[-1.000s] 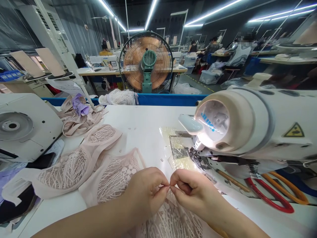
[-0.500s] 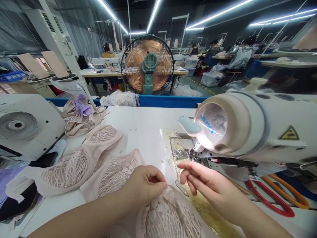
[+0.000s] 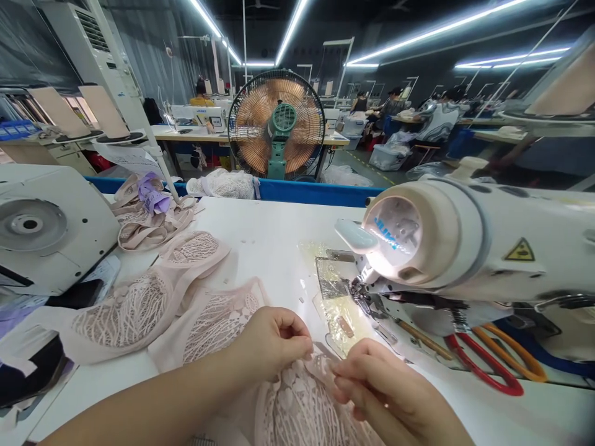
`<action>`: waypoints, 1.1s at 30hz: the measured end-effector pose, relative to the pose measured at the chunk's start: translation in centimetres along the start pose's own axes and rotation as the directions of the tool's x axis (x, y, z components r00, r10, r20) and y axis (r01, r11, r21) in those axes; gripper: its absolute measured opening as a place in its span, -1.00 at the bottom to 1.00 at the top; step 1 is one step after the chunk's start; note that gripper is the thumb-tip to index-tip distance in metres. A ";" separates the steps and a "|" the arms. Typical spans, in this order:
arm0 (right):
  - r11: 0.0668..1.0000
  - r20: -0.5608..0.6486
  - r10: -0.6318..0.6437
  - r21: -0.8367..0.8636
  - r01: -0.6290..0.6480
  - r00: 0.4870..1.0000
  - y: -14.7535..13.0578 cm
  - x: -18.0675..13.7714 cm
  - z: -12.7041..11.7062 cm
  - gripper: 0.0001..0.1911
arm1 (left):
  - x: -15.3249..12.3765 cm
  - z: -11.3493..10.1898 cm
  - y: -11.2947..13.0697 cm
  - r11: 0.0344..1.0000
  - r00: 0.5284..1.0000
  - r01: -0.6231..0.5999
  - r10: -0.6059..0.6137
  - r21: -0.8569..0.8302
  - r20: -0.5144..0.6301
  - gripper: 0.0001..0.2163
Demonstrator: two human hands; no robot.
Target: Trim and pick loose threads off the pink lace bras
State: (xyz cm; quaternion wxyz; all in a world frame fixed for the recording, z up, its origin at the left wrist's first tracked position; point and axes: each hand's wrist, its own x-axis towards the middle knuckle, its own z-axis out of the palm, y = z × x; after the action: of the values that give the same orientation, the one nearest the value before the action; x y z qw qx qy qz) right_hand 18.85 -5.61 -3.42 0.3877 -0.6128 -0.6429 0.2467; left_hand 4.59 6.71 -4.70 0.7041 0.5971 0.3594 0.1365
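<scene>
My left hand [image 3: 274,341] is closed, pinching the top edge of a pale pink lace bra piece [image 3: 302,409] at the near edge of the white table [image 3: 260,235]. My right hand [image 3: 385,390] has come beside it, fingers curled onto the same lace edge. A small narrow strip sticks up between the two hands. Just beyond them lies the needle plate [image 3: 334,285] under the head of a white sewing machine [image 3: 465,241].
More pink lace cups [image 3: 153,303] lie to the left, with a heap of straps [image 3: 149,217] behind. Another machine [image 3: 41,229] stands at far left. Red and orange scissors [image 3: 493,365] lie under the machine arm. A floor fan [image 3: 276,124] and other workers are behind.
My hands first pinched something fine between them, then my right hand opened and rose toward the needle. Now it has dropped back onto the lace edge beside my left hand.
</scene>
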 end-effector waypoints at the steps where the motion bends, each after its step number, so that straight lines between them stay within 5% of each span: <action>1: 0.996 -0.021 -0.024 -0.087 0.023 0.999 0.3 0.3 0.4 -0.77 | 0.1 0.0 -0.2 1.000 1.000 0.006 -0.006 -0.015 -0.001 -0.94; 4: 0.974 -0.081 -0.064 -0.224 0.044 0.995 1.2 0.8 1.3 -0.78 | 0.4 -0.1 -0.5 0.999 0.999 0.028 -0.028 -0.032 -0.018 -0.93; 27: 0.957 0.018 -0.035 -0.288 0.039 0.999 1.2 0.5 2.2 -0.71 | -0.6 0.9 0.9 0.976 0.992 -0.081 0.099 0.202 -0.078 -0.95; 33: 0.950 0.096 -0.060 -0.299 0.086 0.994 1.5 0.8 0.2 -0.73 | -0.4 0.5 0.6 0.966 0.990 -0.135 0.143 0.220 -0.020 -0.96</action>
State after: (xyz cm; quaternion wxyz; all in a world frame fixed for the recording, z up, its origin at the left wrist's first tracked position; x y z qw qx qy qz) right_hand 19.60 -4.55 -4.61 0.2703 -0.6298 -0.7112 0.1568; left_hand 4.78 6.23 -3.99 0.6166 0.6918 0.3420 0.1557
